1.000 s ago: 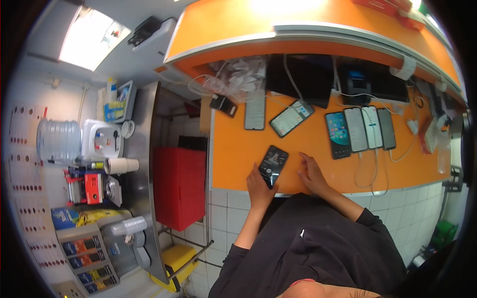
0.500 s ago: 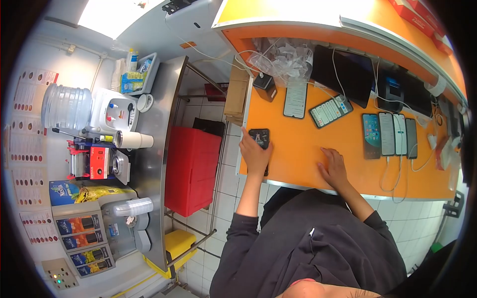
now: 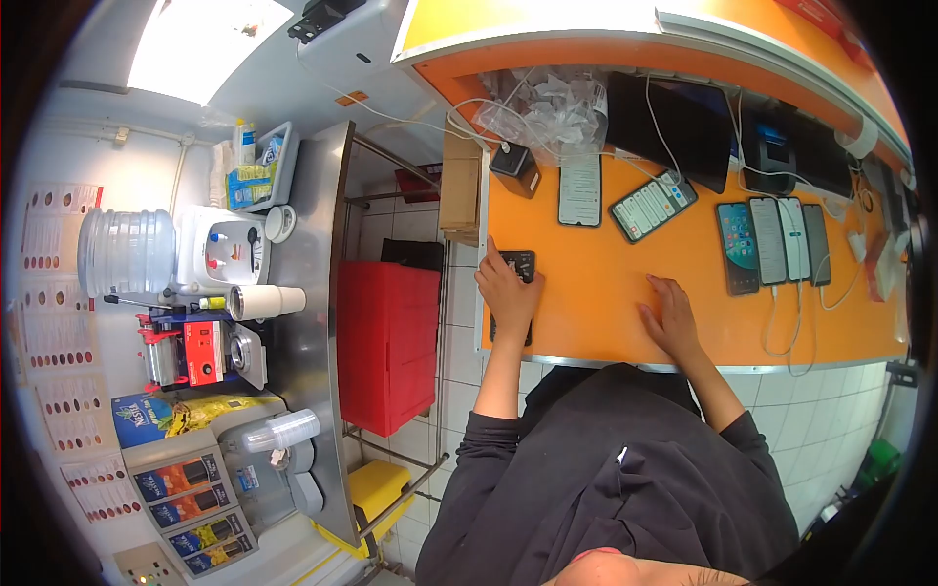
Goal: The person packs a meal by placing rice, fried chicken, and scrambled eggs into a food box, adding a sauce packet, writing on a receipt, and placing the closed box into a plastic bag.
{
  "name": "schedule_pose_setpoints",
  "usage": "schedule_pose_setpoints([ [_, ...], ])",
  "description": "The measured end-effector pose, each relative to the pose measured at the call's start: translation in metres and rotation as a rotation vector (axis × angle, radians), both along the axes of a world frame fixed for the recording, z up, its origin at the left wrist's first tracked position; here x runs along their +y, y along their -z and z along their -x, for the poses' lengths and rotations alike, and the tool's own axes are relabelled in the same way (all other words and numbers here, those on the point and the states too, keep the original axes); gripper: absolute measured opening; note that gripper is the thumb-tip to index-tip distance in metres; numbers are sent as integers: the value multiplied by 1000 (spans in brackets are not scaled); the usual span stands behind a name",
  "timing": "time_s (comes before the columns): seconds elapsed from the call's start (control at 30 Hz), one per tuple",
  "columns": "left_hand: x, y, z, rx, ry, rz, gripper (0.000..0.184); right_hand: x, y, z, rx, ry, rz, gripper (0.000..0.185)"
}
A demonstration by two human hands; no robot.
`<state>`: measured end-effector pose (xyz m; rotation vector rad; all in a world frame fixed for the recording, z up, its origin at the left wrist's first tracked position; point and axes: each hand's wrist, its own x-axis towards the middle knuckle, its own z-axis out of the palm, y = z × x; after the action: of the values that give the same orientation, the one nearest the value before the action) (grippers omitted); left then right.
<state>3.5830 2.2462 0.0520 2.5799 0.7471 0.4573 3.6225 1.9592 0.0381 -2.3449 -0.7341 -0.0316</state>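
Note:
My left hand [image 3: 508,293] lies over a dark phone [image 3: 521,262] at the left front edge of the orange table [image 3: 596,293]; its index finger and thumb are spread, and the palm hides much of the phone. To the right, my right hand [image 3: 670,320] rests on the tabletop with fingers apart and nothing in it. Behind the hands lie a phone with a light screen [image 3: 580,190] and a tilted phone showing app cards [image 3: 653,206]. A row of several phones, one with a teal screen [image 3: 739,247], lies further right with white cables.
Behind the phones are a black power block [image 3: 514,168], crumpled plastic [image 3: 562,107] and a dark monitor [image 3: 664,127]. Left of the table stand a red box [image 3: 387,347] and a steel counter [image 3: 318,293] with a white cup [image 3: 266,302]. An orange shelf overhangs the back.
The dark phone and my left hand have moved left to the table's edge, and the phone now lies straighter. My right hand stays on the table. The camera view has shifted.

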Motion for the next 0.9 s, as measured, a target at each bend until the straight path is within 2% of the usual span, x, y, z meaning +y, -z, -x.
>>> schedule_pose_setpoints([
  [0.4, 15, 3, 6, -1, 53, 24, 91, 1, -2, -3, 30, 1, -11, 46],
  [0.47, 32, 10, 10, -159, 84, 233, 81, 1, -1, -3, 40, 4, -19, 46],
  [0.5, 43, 15, 12, -165, 82, 240, 81, 0, 0, -3, 59, 4, -37, 45],
  [0.57, 66, 20, 16, -269, 30, 1023, 68, -1, -1, -4, 67, -2, -27, 44],
  [0.63, 78, 23, 25, -264, 71, 1017, 63, 0, -1, -4, 80, -8, -25, 44],
  [0.7, 83, 28, 29, -259, 221, 952, 59, 1, -1, -5, 38, -6, -37, 42],
  [0.73, 84, 32, 29, -255, 218, 954, 59, 1, -2, -5, 44, -7, -36, 42],
  [0.8, 79, 31, 25, -210, 157, 845, 48, 2, -2, -5, 51, 10, -19, 40],
  [0.9, 70, 31, 17, -216, 53, 784, 46, 3, -3, -6, 67, 17, -15, 38],
])
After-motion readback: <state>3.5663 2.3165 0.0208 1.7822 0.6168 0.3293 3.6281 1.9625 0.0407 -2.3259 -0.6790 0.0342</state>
